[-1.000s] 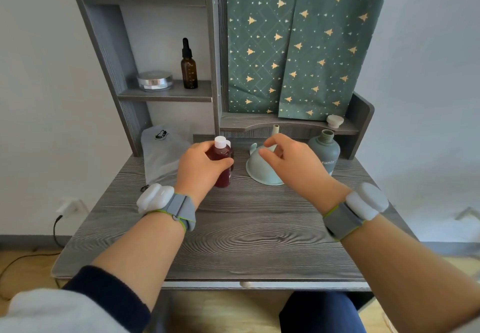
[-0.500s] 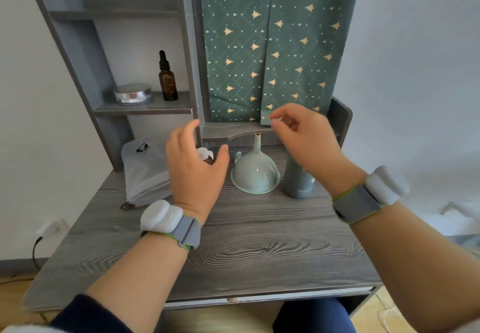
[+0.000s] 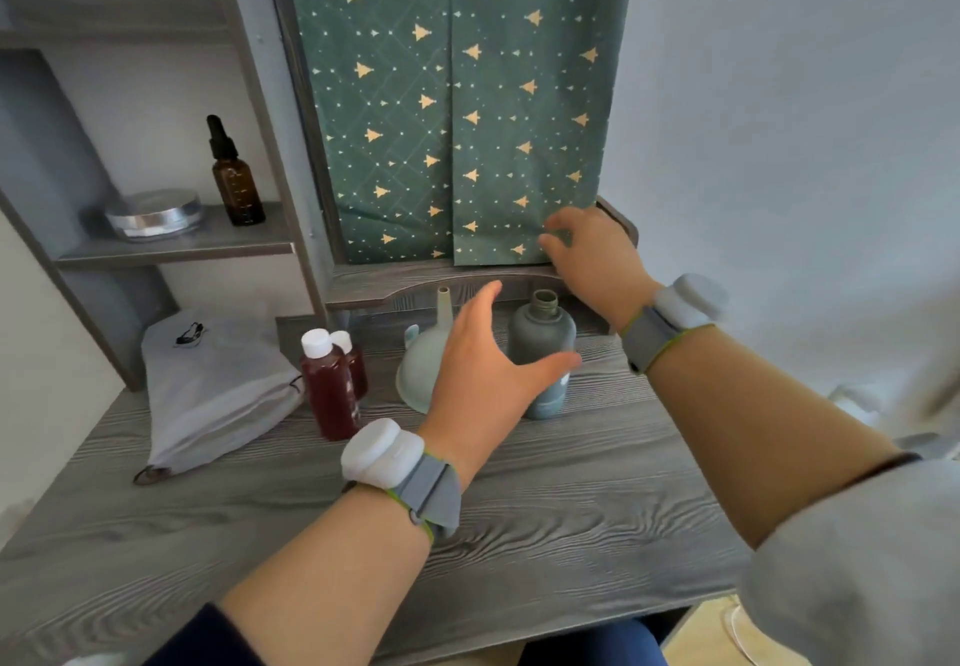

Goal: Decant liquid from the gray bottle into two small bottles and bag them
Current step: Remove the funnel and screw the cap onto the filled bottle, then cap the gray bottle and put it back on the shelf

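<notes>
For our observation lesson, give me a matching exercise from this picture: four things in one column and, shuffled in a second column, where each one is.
Things
1. amber dropper bottle
2. gray bottle
3. cloth bag
4. funnel

Places
A. lying flat at the left of the desk
B. standing uncapped on the desk beside the left hand
C. on the upper left shelf beside a round tin
D. upside down between the red bottles and the gray bottle

Pairs: 1-C, 2-B, 3-A, 4-D

Gray desk carries: 2 small bottles, funnel, gray bottle, bag.
</notes>
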### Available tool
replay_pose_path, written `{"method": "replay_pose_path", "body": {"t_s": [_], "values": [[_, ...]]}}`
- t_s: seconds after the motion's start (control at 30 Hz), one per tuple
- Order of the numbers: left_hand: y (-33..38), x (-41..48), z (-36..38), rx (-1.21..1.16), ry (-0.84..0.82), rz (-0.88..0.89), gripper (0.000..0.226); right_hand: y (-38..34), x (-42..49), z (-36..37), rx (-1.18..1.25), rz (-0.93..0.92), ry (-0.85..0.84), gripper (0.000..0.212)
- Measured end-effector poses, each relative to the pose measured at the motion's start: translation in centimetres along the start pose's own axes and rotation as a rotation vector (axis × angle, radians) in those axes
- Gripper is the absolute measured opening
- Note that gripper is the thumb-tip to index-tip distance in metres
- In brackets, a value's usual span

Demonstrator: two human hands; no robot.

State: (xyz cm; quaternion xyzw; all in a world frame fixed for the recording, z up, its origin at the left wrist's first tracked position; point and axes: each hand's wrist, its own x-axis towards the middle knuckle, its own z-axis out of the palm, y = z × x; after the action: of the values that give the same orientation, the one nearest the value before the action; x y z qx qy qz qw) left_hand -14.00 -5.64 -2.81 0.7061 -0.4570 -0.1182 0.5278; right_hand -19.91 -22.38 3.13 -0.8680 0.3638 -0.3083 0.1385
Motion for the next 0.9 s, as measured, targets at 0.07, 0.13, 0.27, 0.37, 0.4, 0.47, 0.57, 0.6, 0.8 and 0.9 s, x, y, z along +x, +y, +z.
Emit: {"method": "replay_pose_path", "body": {"t_s": [0.07,0.13,0.27,0.37,0.4,0.47,0.57,0.6,0.8,0.9], "values": [[-0.1,0.4,0.7,-0.012,-0.023,-0.008,0.107,0.4,0.6,0.5,-0.048,0.003,-0.025,0.034],[-0.2,0.7,1.2,-0.016,-0.029,-0.008,0.109,0.7,1.0,0.9,-0.081,0.001,-0.041,0.034],[-0.5,1.1,1.7,-0.022,-0.042,-0.021,0.107,1.1,1.1,1.5,-0.110,0.005,-0.064,0.031],[-0.7,1.3,1.9,-0.020,-0.061,-0.025,0.103,1.4,1.0,1.7,-0.167,-0.005,-0.101,0.026],[-0.8,1.3,2.0,-0.009,-0.063,-0.023,0.101,1.5,1.0,1.7,-0.184,-0.004,-0.106,0.024],[-0.7,1.2,2.1,-0.005,-0.070,-0.020,0.096,1.8,0.8,1.5,-0.188,-0.006,-0.111,0.025],[-0.7,1.2,2.3,-0.018,-0.084,-0.023,0.086,2.0,0.5,1.3,-0.192,-0.024,-0.112,0.027],[-0.7,1.2,2.3,-0.027,-0.083,-0.024,0.082,2.1,0.4,1.2,-0.201,-0.038,-0.112,0.027],[-0.3,1.1,2.0,-0.057,-0.069,-0.017,0.063,1.9,-0.1,0.9,-0.098,-0.020,-0.068,0.029],[-0.2,0.9,1.9,-0.066,-0.068,-0.021,0.062,1.2,-0.4,0.4,0.007,0.016,-0.006,0.031]]}}
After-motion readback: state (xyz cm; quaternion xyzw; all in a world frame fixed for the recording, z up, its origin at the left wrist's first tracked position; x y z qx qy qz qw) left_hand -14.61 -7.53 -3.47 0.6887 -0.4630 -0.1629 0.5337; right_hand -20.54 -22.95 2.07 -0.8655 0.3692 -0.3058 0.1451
